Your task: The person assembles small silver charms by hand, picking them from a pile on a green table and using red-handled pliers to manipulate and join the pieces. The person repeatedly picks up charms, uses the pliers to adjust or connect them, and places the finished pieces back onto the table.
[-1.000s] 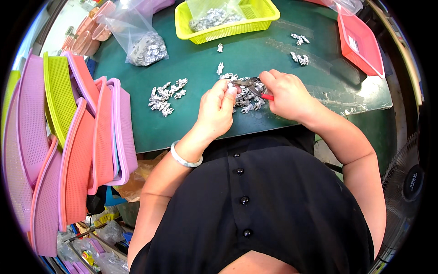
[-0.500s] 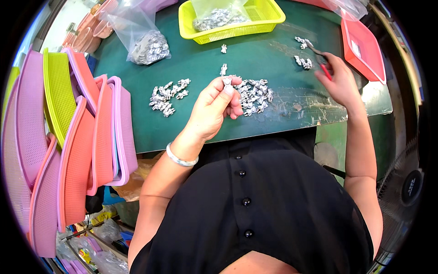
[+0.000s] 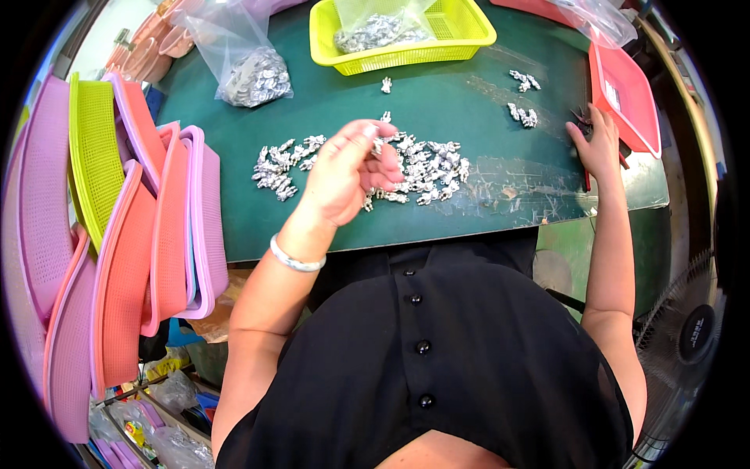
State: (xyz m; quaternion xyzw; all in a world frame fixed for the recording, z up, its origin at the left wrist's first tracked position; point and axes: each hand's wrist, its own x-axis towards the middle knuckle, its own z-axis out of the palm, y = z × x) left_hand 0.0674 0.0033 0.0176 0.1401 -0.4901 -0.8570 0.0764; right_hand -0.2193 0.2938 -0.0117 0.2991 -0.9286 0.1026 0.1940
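Observation:
My left hand [image 3: 337, 178], a pale bangle on its wrist, is raised over the table's near middle. Its thumb and fingers are closed round a small silver figure charm [image 3: 377, 147], mostly hidden by the fingers. Behind and beside it spreads a pile of like charms [image 3: 430, 168], and a smaller pile [image 3: 273, 168] lies to its left. At the table's right, my right hand [image 3: 600, 148] lies over red-handled pliers [image 3: 587, 181], fingers stretched out. The pliers' jaws show beside the thumb, and the palm hides their middle.
A yellow-green basket [image 3: 402, 60] holding a bag of charms stands at the back. To its left is a clear bag of silver pieces [image 3: 256, 78]. Two small charm groups [image 3: 522, 115] lie near the red tray [image 3: 625, 94]. Stacked baskets [image 3: 117, 273] crowd the left side.
My right hand has moved right and nearer, bringing the pliers down beside the red tray, and its fingers have loosened. Charms now lie at the upper right. My left hand has shifted slightly left.

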